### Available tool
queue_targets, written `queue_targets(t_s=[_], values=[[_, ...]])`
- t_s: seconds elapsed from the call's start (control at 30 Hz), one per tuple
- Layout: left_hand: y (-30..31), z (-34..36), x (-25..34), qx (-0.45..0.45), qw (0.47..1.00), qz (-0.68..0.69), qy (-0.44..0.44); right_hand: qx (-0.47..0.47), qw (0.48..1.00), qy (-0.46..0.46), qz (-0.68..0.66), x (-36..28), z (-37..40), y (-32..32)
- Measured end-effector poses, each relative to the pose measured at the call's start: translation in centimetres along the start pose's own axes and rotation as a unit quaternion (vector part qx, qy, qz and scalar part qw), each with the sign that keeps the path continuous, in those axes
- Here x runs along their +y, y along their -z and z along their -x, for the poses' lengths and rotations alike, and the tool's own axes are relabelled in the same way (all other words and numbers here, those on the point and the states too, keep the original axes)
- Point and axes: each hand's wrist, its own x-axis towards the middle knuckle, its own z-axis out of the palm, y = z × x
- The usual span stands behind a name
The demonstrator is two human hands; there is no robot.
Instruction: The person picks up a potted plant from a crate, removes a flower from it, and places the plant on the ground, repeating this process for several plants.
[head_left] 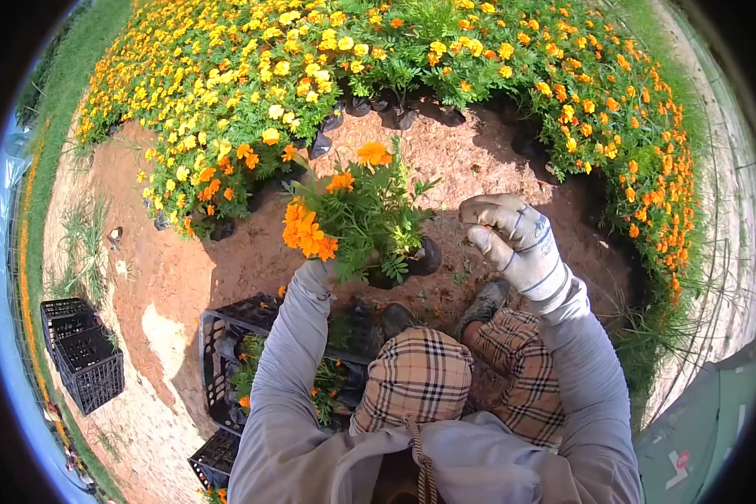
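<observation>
Leafy marigold plants [370,214] with orange blooms stand in front of me, their roots in black grow bags [424,256]. My left hand [329,267] is at their left side, closed about the plants low down; foliage covers most of its fingers. To the right, apart from the plants, my right hand [512,239] is raised in a whitish glove. Its fingers curl in to meet the thumb, with a tiny orange speck between them that is too small to name.
Rows of yellow and orange marigolds [277,84] curve around the bare soil [470,160]. By my left knee, a black crate [214,370] holds marigold plants. Farther left are black crates [97,370]. Grass and a pale path [722,210] lie on the right.
</observation>
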Motion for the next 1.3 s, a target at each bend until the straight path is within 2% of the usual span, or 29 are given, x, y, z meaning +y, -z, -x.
queue_targets(t_s=[0.07, 0.1, 0.2, 0.3, 0.33, 0.37, 0.4, 0.47, 0.57, 0.6, 0.63, 0.67, 0.73, 0.77, 0.8, 0.87, 0.93, 1.0, 1.07, 1.13, 1.17, 1.23, 1.27, 1.3], values=[[-3.8, -1.1, 0.7, -0.05, 0.999, 0.001, -0.015, -0.014, 0.989, 0.118, 0.088, -1.1, -0.3, -0.1], [-5.5, -1.3, 1.2, -0.063, 0.998, -0.001, -0.023, -0.013, 0.993, 0.085, 0.077, -2.0, -0.4, -0.2], [-8.8, -0.8, 2.4, -0.081, 0.996, 0.004, -0.031, 0.074, 0.984, 0.088, 0.138, -3.2, -0.2, 0.1], [-6.3, 1.0, 2.1, -0.096, 0.991, 0.077, -0.051, 0.059, 0.983, 0.094, 0.145, -1.0, 0.7, 1.5], [-4.2, 2.3, 1.7, -0.09, 0.988, 0.108, -0.062, 0.043, 0.996, -0.02, 0.082, -1.3, 1.4, 1.6], [-3.4, 4.3, 2.8, -0.024, 0.989, 0.118, -0.081, 0.03, 0.993, -0.031, 0.11, -1.7, 1.6, 2.1], [-2.8, 6.3, 4.9, 0.041, 0.987, 0.122, -0.101, 0.038, 0.998, -0.052, 0.027, -1.4, 2.0, 2.0], [-0.3, 11.6, 8.0, 0.07, 0.984, 0.091, -0.14, 0.026, 0.998, -0.025, 0.042, -0.9, 2.5, 2.3], [1.2, 19.4, 11.4, 0.282, 0.957, -0.013, -0.07, 0.019, 0.999, -0.031, 0.017, -1.1, 3.2, 2.1], [1.8, 21.8, 12.4, 0.278, 0.955, -0.08, -0.061, 0.009, 0.999, -0.047, 0.024, -1.5, 3.2, 2.0], [2.8, 24.6, 11.9, 0.328, 0.928, -0.174, -0.037, 0.001, 0.999, -0.041, 0.014, -1.1, 3.5, 1.9], [3.6, 26.9, 12.2, 0.346, 0.891, -0.293, 0.028, -0.004, 0.999, -0.034, 0.002, -0.9, 3.7, 1.8], [4.5, 30.3, 12.3, 0.357, 0.768, -0.505, 0.164, -0.015, 0.999, -0.043, -0.019, -0.6, 4.2, 1.7], [4.3, 31.5, 11.9, 0.373, 0.736, -0.528, 0.199, 0.001, 0.998, -0.036, -0.045, 0.4, 4.7, 1.6], [4.2, 32.7, 11.3, 0.387, 0.702, -0.55, 0.234, 0.006, 1.0, -0.025, -0.014, 1.1, 5.1, 1.8], [4.3, 35.1, 9.6, 0.405, 0.624, -0.585, 0.322, 0.018, 0.996, -0.043, -0.079, 1.8, 5.2, 1.7], [3.8, 37.3, 6.4, 0.408, 0.538, -0.609, 0.417, 0.017, 0.996, -0.066, -0.053, 2.1, 5.1, 2.1], [1.9, 38.1, 2.2, 0.404, 0.566, -0.578, 0.427, 0.015, 0.996, -0.089, -0.024, 2.5, 5.2, 2.3], [1.9, 40.5, -8.7, 0.446, 0.546, -0.624, 0.337, 0.007, 0.996, -0.069, -0.053, 2.6, 5.3, 1.6], [-3.7, 36.7, -8.9, 0.362, 0.541, -0.555, 0.518, -0.006, 0.997, -0.062, -0.04, 3.8, 5.7, 1.5], [-4.6, 36.1, -9.1, 0.393, 0.54, -0.577, 0.47, -0.036, 0.998, -0.042, -0.026, 4.4, 5.8, 1.7], [-5.2, 35.4, -9.3, 0.451, 0.529, -0.615, 0.371, -0.051, 0.995, -0.081, 0.015, 3.3, 5.8, 2.0], [-5.1, 35.3, -9.5, 0.44, 0.55, -0.634, 0.32, -0.06, 0.993, -0.094, 0.04, 2.4, 5.9, 1.7], [-4.4, 35.7, -9.5, 0.436, 0.554, -0.654, 0.274, -0.045, 0.994, -0.093, -0.024, 3.0, 6.3, 1.4]])
